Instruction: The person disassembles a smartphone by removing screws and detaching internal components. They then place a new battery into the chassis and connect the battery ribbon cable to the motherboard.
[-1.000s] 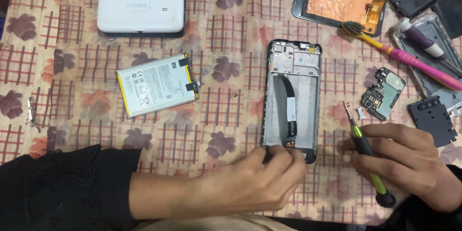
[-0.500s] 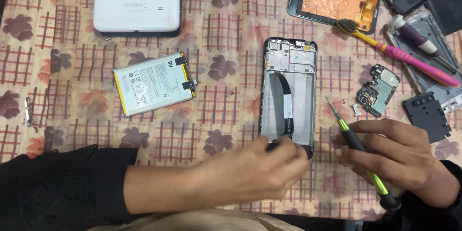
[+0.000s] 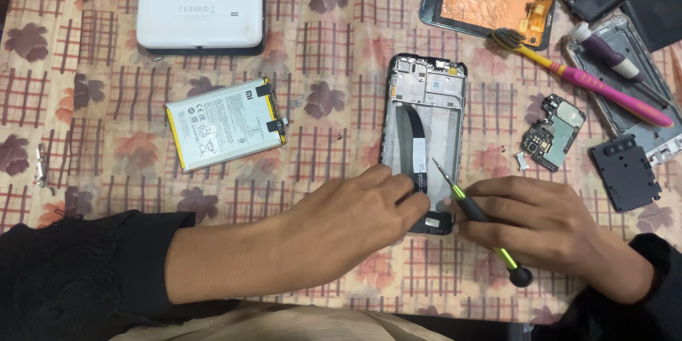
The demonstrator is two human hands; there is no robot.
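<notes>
An opened phone frame (image 3: pixel 426 99) lies upright in the middle of the cloth, with a black flex cable (image 3: pixel 410 143) running down its inside. My left hand (image 3: pixel 362 217) rests on the frame's lower end, fingertips pinching the bottom of the flex cable. My right hand (image 3: pixel 540 224) grips a screwdriver (image 3: pixel 477 214) with a black and yellow-green handle. Its metal tip points up-left over the frame's lower right part. The frame's bottom edge is partly hidden under both hands.
A silver battery (image 3: pixel 224 123) lies left of the frame, a white phone back cover (image 3: pixel 200 3) at top left. At right sit a small circuit board (image 3: pixel 554 133), a black cover plate (image 3: pixel 625 172), a pink toothbrush (image 3: pixel 590 78), a detached screen (image 3: pixel 486 1) and more phone parts.
My right hand has moved left with the screwdriver, bringing its tip from beside the frame to over the frame's lower part. My left hand stays at the frame's bottom.
</notes>
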